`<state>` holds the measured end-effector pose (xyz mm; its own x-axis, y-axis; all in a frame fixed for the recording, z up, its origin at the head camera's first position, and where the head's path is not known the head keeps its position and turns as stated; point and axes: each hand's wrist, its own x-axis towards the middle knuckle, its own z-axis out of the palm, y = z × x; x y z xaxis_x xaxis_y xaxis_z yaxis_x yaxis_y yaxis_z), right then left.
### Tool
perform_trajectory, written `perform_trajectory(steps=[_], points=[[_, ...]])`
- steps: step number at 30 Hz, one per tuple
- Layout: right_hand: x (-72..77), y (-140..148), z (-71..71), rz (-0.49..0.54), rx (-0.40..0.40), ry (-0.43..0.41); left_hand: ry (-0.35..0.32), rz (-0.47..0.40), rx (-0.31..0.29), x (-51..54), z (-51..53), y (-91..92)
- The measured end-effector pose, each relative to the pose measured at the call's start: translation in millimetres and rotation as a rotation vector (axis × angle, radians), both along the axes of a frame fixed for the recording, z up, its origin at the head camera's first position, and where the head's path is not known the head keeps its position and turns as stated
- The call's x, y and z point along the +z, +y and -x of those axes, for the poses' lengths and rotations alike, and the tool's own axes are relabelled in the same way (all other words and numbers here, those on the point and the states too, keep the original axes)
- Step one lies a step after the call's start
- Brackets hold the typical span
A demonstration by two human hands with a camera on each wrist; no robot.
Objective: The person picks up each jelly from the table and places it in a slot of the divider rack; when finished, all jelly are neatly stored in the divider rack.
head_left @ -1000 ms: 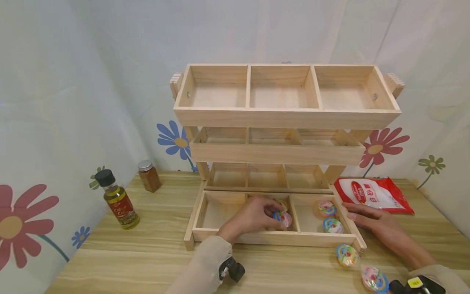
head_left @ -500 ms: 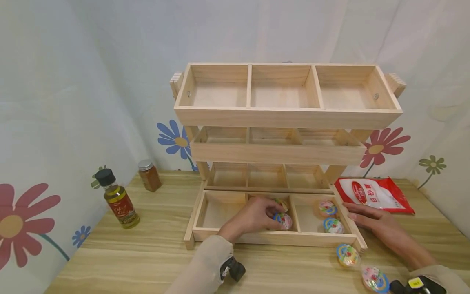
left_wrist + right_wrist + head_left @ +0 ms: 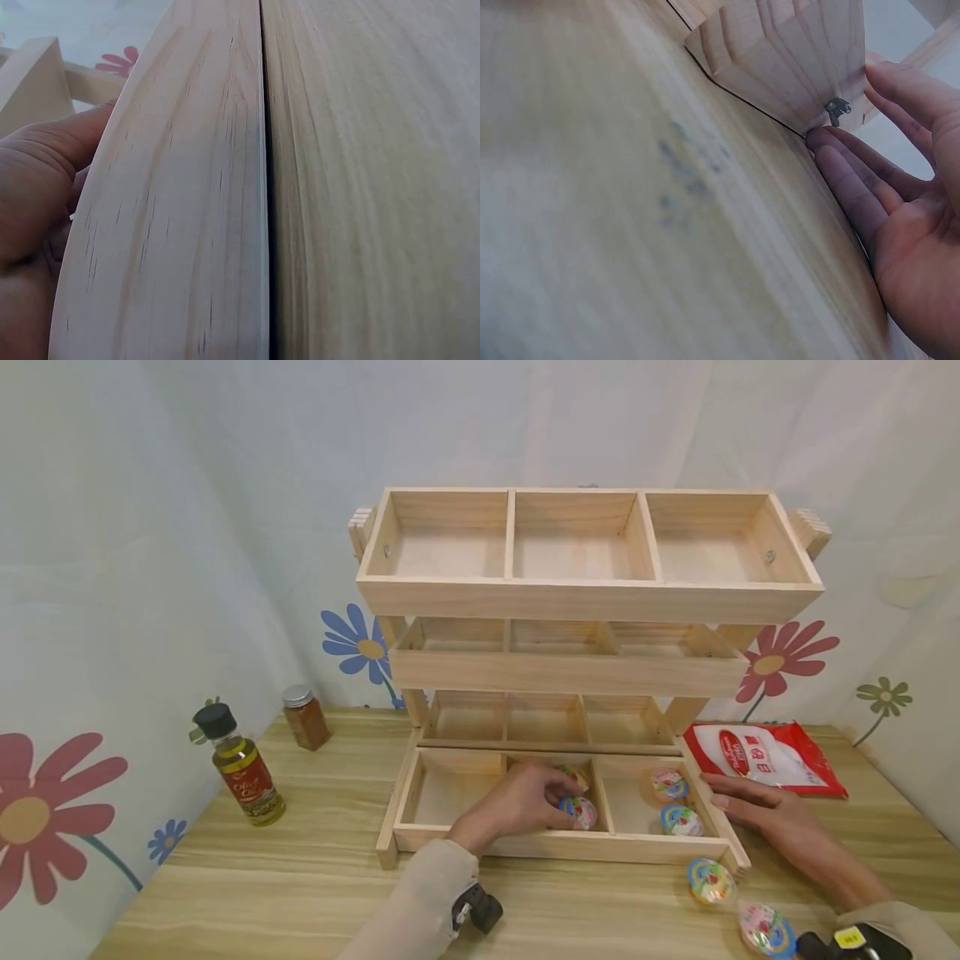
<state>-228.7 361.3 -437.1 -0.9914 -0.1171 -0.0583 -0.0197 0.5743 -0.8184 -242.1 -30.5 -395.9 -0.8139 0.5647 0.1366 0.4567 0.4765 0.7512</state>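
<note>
My left hand (image 3: 517,797) reaches into the middle compartment of the lowest tray on a wooden rack (image 3: 588,600). Its thumb and fingers are curled at a small jelly cup (image 3: 580,812) with a printed lid. Behind that sits another jelly cup (image 3: 574,776), partly hidden by the hand. In the right compartment are an orange jelly cup (image 3: 669,785) and a pale one (image 3: 681,820). My right hand (image 3: 787,827) rests against the tray's right end with fingers extended; the right wrist view shows its fingertips touching the wood (image 3: 795,60).
Two more jelly cups, a yellow one (image 3: 710,882) and a pink one (image 3: 766,930), lie on the table in front of the tray's right corner. A red-and-white bag (image 3: 765,758) lies behind the right hand. An olive oil bottle (image 3: 243,772) and a spice jar (image 3: 306,718) stand left.
The jelly cup at the left hand's fingers has settled very slightly lower. Both hands stay in nearly the same place.
</note>
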Motion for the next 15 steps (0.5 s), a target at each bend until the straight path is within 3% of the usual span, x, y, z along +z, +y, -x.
perform_trajectory(steps=[15], points=[[-1.3, 2.0, 0.8, 0.037, 0.015, 0.032, 0.034, 0.023, -0.005, -0.9, 1.7, 2.4]])
